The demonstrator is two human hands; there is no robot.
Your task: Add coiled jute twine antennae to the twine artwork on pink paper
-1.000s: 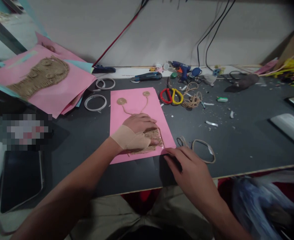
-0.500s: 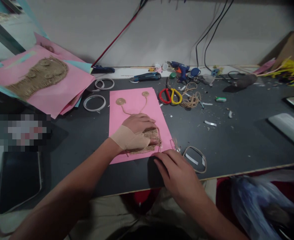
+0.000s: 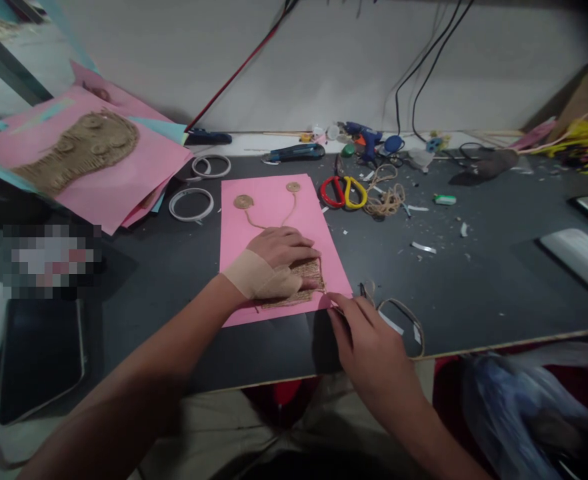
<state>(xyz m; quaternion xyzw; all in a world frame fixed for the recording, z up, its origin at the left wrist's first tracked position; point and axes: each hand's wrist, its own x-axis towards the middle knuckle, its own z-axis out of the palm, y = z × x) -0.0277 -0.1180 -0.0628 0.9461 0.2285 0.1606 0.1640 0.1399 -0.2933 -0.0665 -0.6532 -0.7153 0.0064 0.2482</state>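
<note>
A pink paper sheet (image 3: 264, 210) lies on the dark table, with two coiled twine discs and thin twine stems near its top. Lower on the sheet is a block of jute twine rows (image 3: 307, 270). Across that block lies my left hand (image 3: 281, 257), fingers stretched out and pressing down; a tan tape band wraps its thumb side and wrist. At the block's lower right corner, my right hand (image 3: 367, 323) pinches the jute twine (image 3: 325, 289) between thumb and fingers. A loose length of the twine loops on the table to the right of that hand.
Red-and-yellow-handled scissors (image 3: 344, 192) lie beside a tangle of twine (image 3: 387, 200). Behind are a utility knife (image 3: 297, 153) and a blue glue gun (image 3: 367, 139). Tape rolls (image 3: 191, 204) and stacked pink sheets (image 3: 139, 160) sit left, a dark tablet (image 3: 41, 360) nearer. Paper scraps litter the right.
My right hand has moved slightly right and up, to the corner of the twine block, and the loose twine loop has shifted right. My left hand stays pressed on the block.
</note>
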